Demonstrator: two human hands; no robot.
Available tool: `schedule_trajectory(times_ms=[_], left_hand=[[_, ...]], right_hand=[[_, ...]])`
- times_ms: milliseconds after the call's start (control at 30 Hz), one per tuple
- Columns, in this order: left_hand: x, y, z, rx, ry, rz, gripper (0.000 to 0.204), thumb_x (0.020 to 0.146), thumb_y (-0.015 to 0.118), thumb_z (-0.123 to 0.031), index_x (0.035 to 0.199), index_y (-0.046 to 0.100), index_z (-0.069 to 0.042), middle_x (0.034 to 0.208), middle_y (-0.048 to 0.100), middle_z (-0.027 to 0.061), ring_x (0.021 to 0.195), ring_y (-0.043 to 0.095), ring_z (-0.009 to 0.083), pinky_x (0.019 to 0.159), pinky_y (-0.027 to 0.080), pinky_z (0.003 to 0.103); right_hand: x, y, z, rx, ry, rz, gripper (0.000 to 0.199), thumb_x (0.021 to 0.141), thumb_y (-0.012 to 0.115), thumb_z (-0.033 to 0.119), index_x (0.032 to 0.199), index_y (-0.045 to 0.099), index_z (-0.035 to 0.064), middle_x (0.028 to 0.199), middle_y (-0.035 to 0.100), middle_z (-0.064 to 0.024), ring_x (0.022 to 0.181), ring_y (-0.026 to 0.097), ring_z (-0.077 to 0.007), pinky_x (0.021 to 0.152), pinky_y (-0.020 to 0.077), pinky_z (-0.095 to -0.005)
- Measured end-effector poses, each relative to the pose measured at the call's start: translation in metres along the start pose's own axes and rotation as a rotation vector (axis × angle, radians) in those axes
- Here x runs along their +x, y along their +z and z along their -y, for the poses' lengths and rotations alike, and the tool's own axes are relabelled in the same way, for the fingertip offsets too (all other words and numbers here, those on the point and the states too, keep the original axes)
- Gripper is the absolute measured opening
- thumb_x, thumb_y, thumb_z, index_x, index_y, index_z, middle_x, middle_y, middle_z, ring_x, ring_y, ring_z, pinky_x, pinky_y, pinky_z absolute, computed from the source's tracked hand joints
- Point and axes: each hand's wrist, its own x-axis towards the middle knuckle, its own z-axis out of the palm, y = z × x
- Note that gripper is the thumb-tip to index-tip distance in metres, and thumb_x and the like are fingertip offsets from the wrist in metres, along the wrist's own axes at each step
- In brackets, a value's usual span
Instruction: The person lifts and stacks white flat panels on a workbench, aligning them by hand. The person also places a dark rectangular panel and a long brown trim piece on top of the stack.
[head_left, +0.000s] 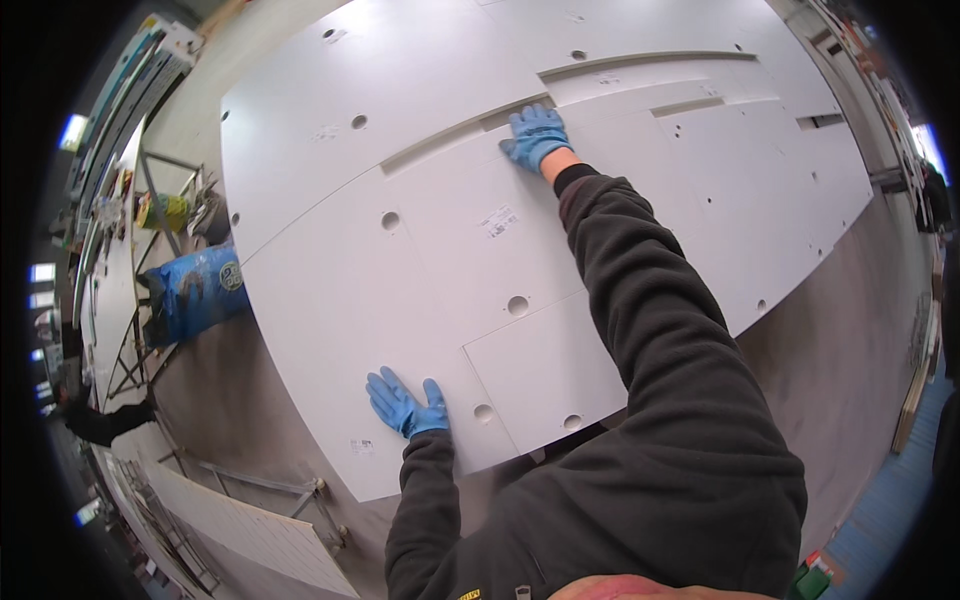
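I'm resting my right hand (537, 135), finger curl unclear, at the upper-centre slot (432, 148) rising rightward, my spread left hand (406, 404) lying well below.

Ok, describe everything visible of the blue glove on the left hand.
The left glove is plain blue, rubbery-looking, and meets a dark sleeve. It appears to rest palm-down on a white panel, fingers pointing forward and leftward, thumb spread to the right. A small label lies to its lower left, a round hole to its right.
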Motion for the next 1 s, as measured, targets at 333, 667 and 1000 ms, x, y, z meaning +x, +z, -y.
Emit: schedule_trajectory(times_ms=[333, 667, 1000], left_hand=[[-0.003, 0.001, 0.021, -0.049, 0.024, -0.101, 0.096, 0.087, 0.064, -0.054, 0.161, 0.028, -0.006, 0.167, 0.021, 0.0262, 0.155, 0.018, 0.0433, 0.126, 0.013, 0.054], [-0.023, -0.038, 0.059, -0.486, -0.060, -0.090, 0.088, 0.089, 0.068, -0.044, 0.159, 0.032, -0.004, 0.166, 0.025, 0.0235, 0.155, 0.019, 0.0415, 0.125, 0.019, 0.050], [-0.216, -0.112, 0.343, -0.513, -0.150, -0.336, 0.082, 0.088, 0.070, -0.042, 0.154, 0.041, -0.003, 0.159, 0.036, 0.0278, 0.148, 0.031, 0.0454, 0.122, 0.026, 0.052]], right_hand=[[-0.059, -0.004, 0.062, 0.043, -0.250, -0.215, 0.070, 0.087, 0.067, 0.049, 0.139, 0.057, 0.0041, 0.155, 0.046, -0.0209, 0.146, 0.040, -0.0380, 0.118, 0.0305, -0.0561], [-0.298, -0.065, 0.267, 0.401, -0.632, -0.198, 0.062, 0.083, 0.073, 0.036, 0.132, 0.057, 0.0009, 0.153, 0.046, -0.0239, 0.144, 0.040, -0.0433, 0.119, 0.0296, -0.0583], [-0.516, -0.086, 0.460, 0.361, -0.603, -0.122, 0.065, 0.079, 0.073, 0.039, 0.131, 0.057, 0.0027, 0.153, 0.045, -0.0247, 0.145, 0.038, -0.0432, 0.118, 0.0291, -0.0583]])
